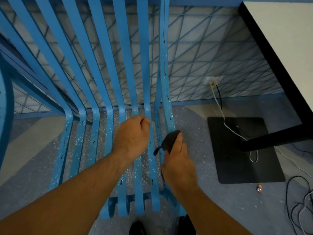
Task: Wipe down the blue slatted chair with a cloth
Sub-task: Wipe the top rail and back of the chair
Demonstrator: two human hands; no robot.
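The blue slatted chair [108, 92] fills the left and centre of the head view, its slats speckled white and streaked with dark drips. My right hand [177, 160] is shut on a dark grey cloth [170, 139], pressed against the rightmost seat slat near its bend. My left hand [133, 138] rests on the middle seat slats with its fingers curled around one slat. Part of the cloth is hidden inside my right palm.
A white table with a black edge [271, 53] stands at the right on a black base plate [243, 150]. Cables [220, 107] run from a wall socket [212, 81] across the floor. A small orange object [259, 188] lies on the grey floor.
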